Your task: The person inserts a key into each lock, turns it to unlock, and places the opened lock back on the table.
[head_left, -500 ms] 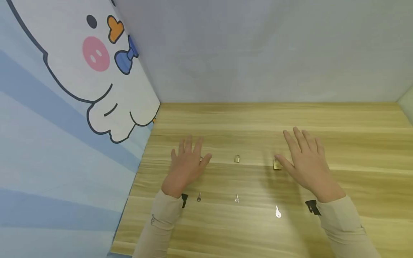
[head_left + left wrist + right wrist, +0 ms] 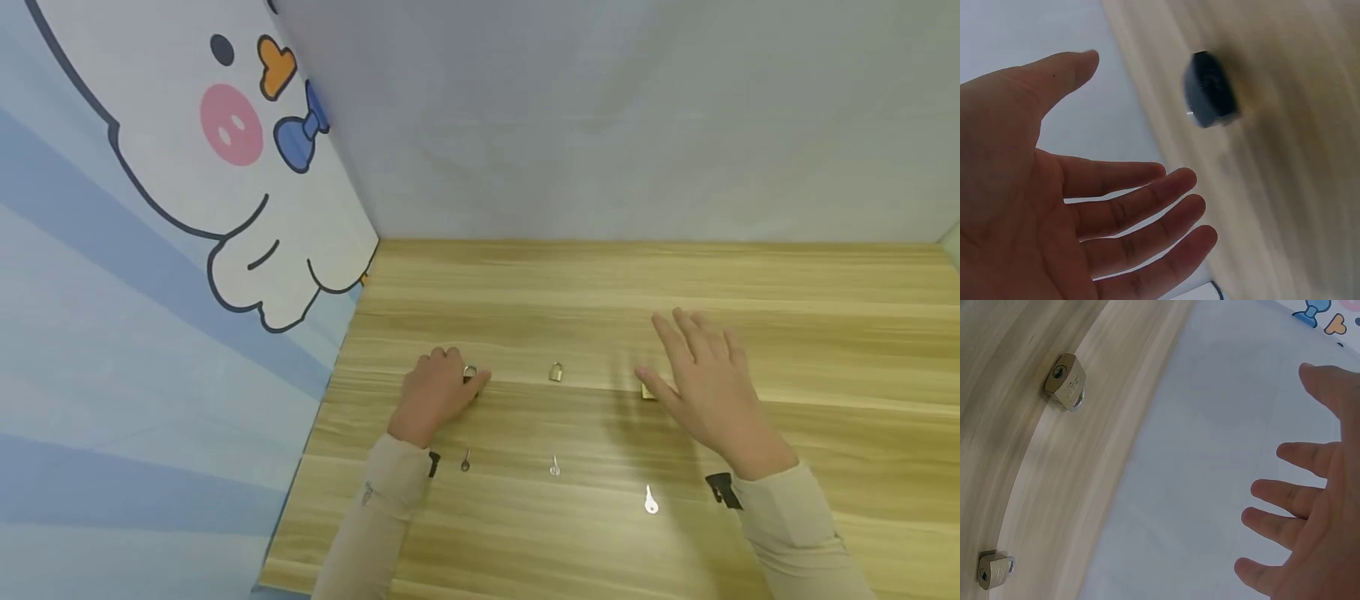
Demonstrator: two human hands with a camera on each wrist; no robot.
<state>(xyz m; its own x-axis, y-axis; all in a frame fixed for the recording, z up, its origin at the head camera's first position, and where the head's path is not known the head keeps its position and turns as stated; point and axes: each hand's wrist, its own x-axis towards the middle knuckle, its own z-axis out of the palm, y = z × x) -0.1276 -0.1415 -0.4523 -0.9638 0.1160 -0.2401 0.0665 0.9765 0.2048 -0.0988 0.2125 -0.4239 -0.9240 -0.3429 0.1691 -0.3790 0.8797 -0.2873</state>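
Observation:
My left hand (image 2: pixel 438 392) hovers at a black padlock (image 2: pixel 470 377), partly covering it in the head view. The left wrist view shows a gap between the loosely bent fingers and this dark, blurred padlock (image 2: pixel 1210 92). Over to the right, my right hand (image 2: pixel 708 396) is spread above the table, holding nothing. Its thumb hides part of a brass padlock (image 2: pixel 648 392), which appears whole in the right wrist view as the larger padlock (image 2: pixel 1066 382). Between the hands lies a small brass padlock (image 2: pixel 556 373).
Nearer me, a dark-headed key (image 2: pixel 466 461), a small silver key (image 2: pixel 555 467) and a larger shiny key (image 2: pixel 651 500) lie in a row on the wooden table (image 2: pixel 825 333). A pale wall (image 2: pixel 600 125) borders the back, a cartoon-printed panel (image 2: pixel 150 350) the left.
My left hand has tilted, its fingers bending down near the black padlock, whose shackle shows more. The right hand stays spread, shifted slightly. The head view has moved a little.

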